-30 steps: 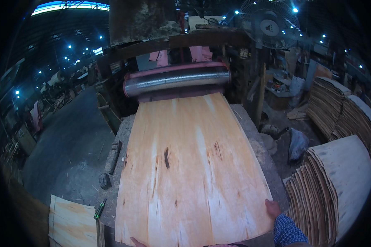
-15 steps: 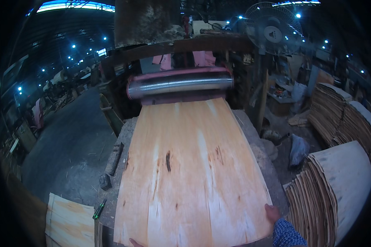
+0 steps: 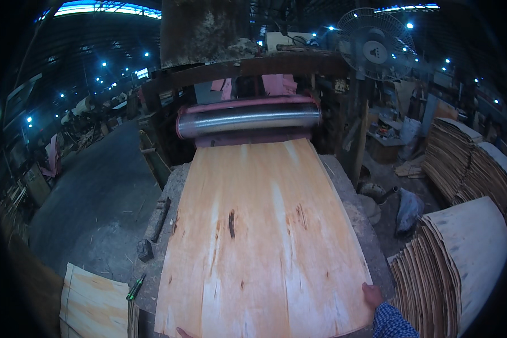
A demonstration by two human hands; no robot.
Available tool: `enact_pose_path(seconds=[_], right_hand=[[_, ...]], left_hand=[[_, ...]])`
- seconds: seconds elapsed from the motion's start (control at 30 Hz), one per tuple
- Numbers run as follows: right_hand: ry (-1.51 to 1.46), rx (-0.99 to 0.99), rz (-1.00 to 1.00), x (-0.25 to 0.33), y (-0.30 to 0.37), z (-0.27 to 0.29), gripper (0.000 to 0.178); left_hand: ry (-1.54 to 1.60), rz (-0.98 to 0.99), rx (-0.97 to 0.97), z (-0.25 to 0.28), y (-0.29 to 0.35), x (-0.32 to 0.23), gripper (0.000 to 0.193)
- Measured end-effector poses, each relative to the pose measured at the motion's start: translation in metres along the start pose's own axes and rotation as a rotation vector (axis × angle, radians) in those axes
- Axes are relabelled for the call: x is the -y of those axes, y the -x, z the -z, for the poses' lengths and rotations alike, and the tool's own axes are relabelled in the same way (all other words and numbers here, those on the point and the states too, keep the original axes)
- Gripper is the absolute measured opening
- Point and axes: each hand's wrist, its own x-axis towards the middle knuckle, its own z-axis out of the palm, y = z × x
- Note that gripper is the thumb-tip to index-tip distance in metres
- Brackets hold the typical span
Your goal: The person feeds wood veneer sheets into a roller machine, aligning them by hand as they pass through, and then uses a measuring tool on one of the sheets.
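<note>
A broad, pale wood veneer sheet (image 3: pixel 253 236) with brown streaks and knots lies in front of me. Its far edge reaches the metal roller (image 3: pixel 250 122) with pink stain at its ends. My right hand (image 3: pixel 372 295), below a blue checked sleeve, grips the sheet's near right edge, thumb on top and the other fingers hidden beneath. At the lower border, only the thumb of my left hand (image 3: pixel 182 333) shows, pressed on the sheet's near edge; the rest of that hand is out of sight.
Beneath the sheet is a rough grey table (image 3: pixel 352 194). A green-handled cutter (image 3: pixel 136 287) lies on its left side, near a small dark block (image 3: pixel 145 250). Veneer stacks stand at right (image 3: pixel 462 248) and lower left (image 3: pixel 94 298). A fan (image 3: pixel 374 48) stands beyond, right of the roller.
The view has shifted slightly, so the roller and background sit a little lower. Both hands keep their places on the veneer sheet, which shows no clear movement.
</note>
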Motion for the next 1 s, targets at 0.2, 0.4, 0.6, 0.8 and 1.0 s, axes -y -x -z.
enact_pose_path(seconds=[0.2, 0.4, 0.6, 0.8, 1.0], right_hand=[[0.036, 0.039, -0.001, 0.007, 0.003, 0.004, 0.047], [0.040, 0.077, -0.046, 0.034, 0.019, 0.009, 0.047], [0.042, 0.075, -0.036, 0.044, 0.025, 0.011, 0.048], [0.055, 0.084, -0.041, 0.024, 0.012, 0.009, 0.047], [0.027, 0.096, -0.037, 0.021, 0.010, 0.007, 0.046]], left_hand=[[-0.018, 0.008, -0.126, 0.000, -0.011, 0.007, 0.095], [-0.063, 0.037, -0.142, -0.001, 0.001, -0.002, 0.098], [-0.049, 0.001, -0.133, 0.007, -0.028, 0.017, 0.101], [-0.019, -0.024, -0.156, 0.005, -0.027, 0.020, 0.101], [-0.021, -0.047, -0.205, 0.002, -0.022, 0.016, 0.098]])
